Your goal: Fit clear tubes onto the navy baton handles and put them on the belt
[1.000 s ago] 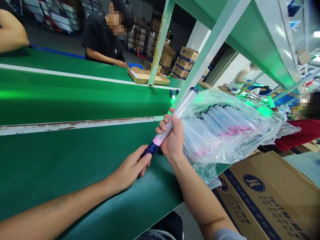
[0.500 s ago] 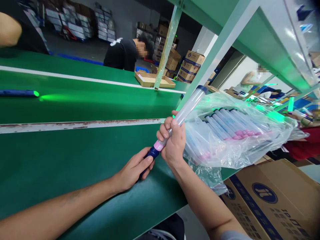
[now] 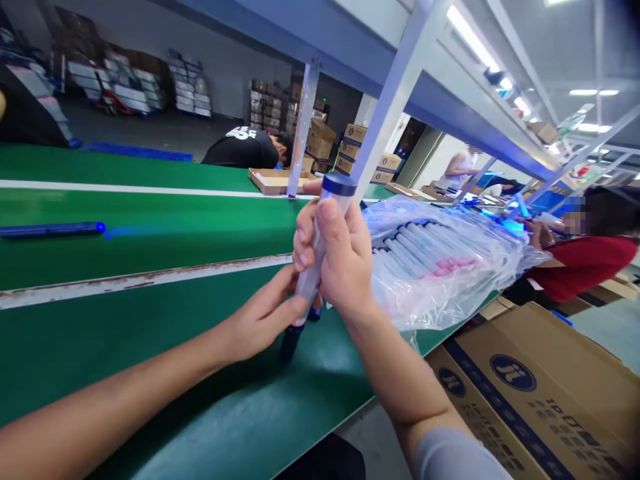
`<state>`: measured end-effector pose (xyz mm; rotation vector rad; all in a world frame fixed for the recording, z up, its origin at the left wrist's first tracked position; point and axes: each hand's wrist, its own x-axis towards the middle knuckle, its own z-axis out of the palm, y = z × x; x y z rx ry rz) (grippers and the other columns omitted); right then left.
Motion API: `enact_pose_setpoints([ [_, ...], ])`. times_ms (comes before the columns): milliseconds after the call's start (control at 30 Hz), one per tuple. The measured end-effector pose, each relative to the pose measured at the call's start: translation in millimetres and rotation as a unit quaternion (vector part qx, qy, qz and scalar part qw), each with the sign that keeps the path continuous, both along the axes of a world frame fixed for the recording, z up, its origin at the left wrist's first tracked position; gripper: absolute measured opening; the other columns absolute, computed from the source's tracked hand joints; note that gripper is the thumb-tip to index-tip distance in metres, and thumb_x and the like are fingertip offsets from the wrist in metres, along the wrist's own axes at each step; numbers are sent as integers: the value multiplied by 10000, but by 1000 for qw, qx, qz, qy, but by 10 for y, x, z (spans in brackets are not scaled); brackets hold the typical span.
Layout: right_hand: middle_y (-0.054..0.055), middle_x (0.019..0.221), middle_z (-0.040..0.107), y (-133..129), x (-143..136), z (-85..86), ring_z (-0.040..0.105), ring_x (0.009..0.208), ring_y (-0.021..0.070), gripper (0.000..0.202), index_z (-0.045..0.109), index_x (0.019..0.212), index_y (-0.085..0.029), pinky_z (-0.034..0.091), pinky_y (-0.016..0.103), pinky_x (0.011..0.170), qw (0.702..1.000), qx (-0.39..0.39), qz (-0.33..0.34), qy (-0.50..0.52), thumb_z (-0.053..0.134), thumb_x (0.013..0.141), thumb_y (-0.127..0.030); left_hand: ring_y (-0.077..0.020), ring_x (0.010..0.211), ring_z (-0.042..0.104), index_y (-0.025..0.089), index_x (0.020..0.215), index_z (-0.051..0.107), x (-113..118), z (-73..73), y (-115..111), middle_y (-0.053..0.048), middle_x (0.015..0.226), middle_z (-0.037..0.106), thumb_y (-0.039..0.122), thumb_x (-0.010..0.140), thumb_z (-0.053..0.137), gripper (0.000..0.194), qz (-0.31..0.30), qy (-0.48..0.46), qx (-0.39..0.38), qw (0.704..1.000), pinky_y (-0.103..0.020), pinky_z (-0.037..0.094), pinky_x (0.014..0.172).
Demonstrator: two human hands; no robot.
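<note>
A clear tube [image 3: 309,283] with a dark blue cap at its top and a dark blue handle below is held tilted over the green table [image 3: 200,393]. My right hand [image 3: 345,253] is wrapped round its upper part, just under the cap. Lower down, my left hand [image 3: 265,317] grips the tube close to where the dark handle begins. Behind my right hand part of another dark blue object [image 3: 315,313] shows. To the right lies a plastic bag [image 3: 440,303] of similar clear tubes with pink ends.
A dark blue stick [image 3: 55,230] with a glowing blue tip lies at the left. Metal shelf posts [image 3: 390,93] rise behind my hands. A large cardboard box [image 3: 560,373] stands at the lower right. A person in red [image 3: 590,267] is at the right, another bends over beyond the table.
The tube has swung more upright, its cap moving left and nearer. My left hand has gone from the dark handle up to the clear part. The glow changed from green to blue.
</note>
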<state>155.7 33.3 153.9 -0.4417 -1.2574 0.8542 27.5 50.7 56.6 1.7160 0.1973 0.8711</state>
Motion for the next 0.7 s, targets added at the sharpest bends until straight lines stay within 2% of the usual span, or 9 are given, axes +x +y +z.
enact_pose_setpoints([
  [67,-82,714,513,-29,-61,-18,454,469,43,234,579,1097,-293,422,146,422,999,-19,-29,8,610,968,-486,-153,727,564,200,1172,543,118,37,10,-42,894,616,481,1062,418,327,13,-31,11,999,-265,506,652],
  [133,-89,711,508,-67,-95,-17,450,463,31,207,585,1073,-298,409,134,426,998,-30,-50,12,605,969,-476,-128,667,505,199,1111,513,211,-8,-19,-14,826,565,463,1085,349,313,30,-71,24,997,-237,458,598],
  [233,-101,717,500,-131,-107,-2,450,470,14,167,593,1057,-312,399,125,450,997,-33,-69,18,581,973,-456,-127,671,467,204,1088,487,271,-95,-87,-6,825,527,484,1087,313,329,44,-87,33,995,-244,442,609],
  [400,-96,714,488,-191,-96,-39,411,477,19,115,588,1059,-298,377,137,446,997,-28,-72,19,571,992,-390,-137,699,461,215,914,422,268,-145,-140,-3,810,487,537,1071,306,376,31,-76,33,996,-262,441,636],
  [533,-84,722,482,-183,-65,-139,410,465,36,170,569,1078,-307,384,154,431,996,-32,-82,23,602,984,-445,-134,683,443,210,978,445,303,-214,-130,2,803,482,532,1074,300,366,42,-69,26,996,-261,422,623],
  [633,-73,738,502,-99,12,-201,432,480,46,196,556,1109,-293,389,161,429,998,-7,-49,31,603,990,-442,-139,697,445,200,1072,487,332,-268,-87,-1,820,495,507,1084,287,366,46,-54,2,997,-270,429,647],
  [700,-73,738,518,0,112,-222,453,486,53,227,551,1130,-283,404,164,431,999,-4,-27,28,605,988,-451,-153,774,498,199,1155,502,323,-314,-80,-22,898,539,480,1087,315,343,51,-19,-21,998,-294,464,730],
])
